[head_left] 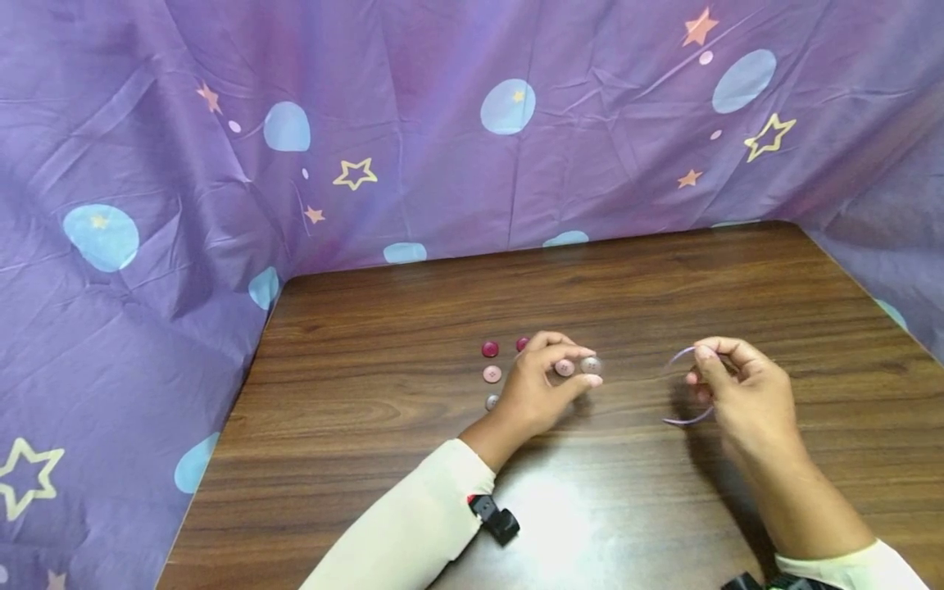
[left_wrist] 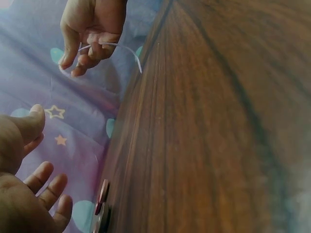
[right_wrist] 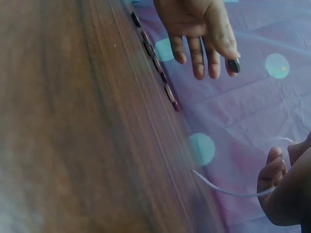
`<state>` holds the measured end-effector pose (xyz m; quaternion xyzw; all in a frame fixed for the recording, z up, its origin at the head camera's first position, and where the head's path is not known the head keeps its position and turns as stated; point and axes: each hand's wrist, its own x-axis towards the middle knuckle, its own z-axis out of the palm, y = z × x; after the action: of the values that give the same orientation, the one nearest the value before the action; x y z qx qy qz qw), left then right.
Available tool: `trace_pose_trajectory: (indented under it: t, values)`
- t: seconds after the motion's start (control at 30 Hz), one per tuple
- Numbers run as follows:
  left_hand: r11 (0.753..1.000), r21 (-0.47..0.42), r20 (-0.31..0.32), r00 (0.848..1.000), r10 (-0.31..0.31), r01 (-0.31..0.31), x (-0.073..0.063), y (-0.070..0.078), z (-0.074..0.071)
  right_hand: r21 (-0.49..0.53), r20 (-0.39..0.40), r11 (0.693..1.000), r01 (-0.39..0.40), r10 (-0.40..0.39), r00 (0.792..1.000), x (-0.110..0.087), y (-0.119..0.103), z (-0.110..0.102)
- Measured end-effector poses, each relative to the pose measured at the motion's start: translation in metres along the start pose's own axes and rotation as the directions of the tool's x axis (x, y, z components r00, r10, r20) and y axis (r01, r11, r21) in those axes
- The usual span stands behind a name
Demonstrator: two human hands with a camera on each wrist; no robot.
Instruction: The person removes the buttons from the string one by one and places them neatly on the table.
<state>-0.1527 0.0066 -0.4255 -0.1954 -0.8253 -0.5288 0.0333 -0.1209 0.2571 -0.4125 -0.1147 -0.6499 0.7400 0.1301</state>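
Note:
My left hand (head_left: 533, 387) pinches a greyish-brown button (head_left: 591, 365) by its edges between thumb and forefinger, raised over the table. In the right wrist view this button (right_wrist: 234, 65) shows edge-on at the fingertips, the other fingers spread loosely. To the right, my right hand (head_left: 754, 397) pinches a thin lilac cord (head_left: 690, 422). One cord end curves out past the thumb, and the other hangs below the fingers. Under and beside the left hand lie a pink button (head_left: 564, 368) and a dark red button (head_left: 522, 344), the latter partly covered by the hand.
Left of the left hand, a dark red button (head_left: 490, 349), a pink button (head_left: 492, 374) and a greyish button (head_left: 492, 401) form a column on the wooden table (head_left: 354, 459). A purple patterned cloth (head_left: 442, 123) hangs behind the table and along its sides.

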Motion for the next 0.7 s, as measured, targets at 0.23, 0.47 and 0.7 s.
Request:
trace_pose_trajectory:
  t: [0.23, 0.47, 0.7]
  values:
    - [0.999, 0.02, -0.006, 0.999, 0.04, -0.04, -0.006, -0.002, -0.007, -0.007, -0.105, 1.0, -0.004, 0.003, 0.994, 0.003, -0.003, 0.0]
    - [0.997, 0.003, 0.007, 0.997, 0.073, -0.073, -0.013, -0.004, -0.013, -0.025, -0.196, 0.999, -0.039, 0.033, 0.98, 0.007, -0.006, 0.001]
    - [0.99, 0.08, -0.015, 0.993, 0.115, -0.114, -0.02, -0.005, -0.018, 0.017, -0.228, 0.999, -0.036, 0.039, 0.973, 0.008, -0.008, 0.0]
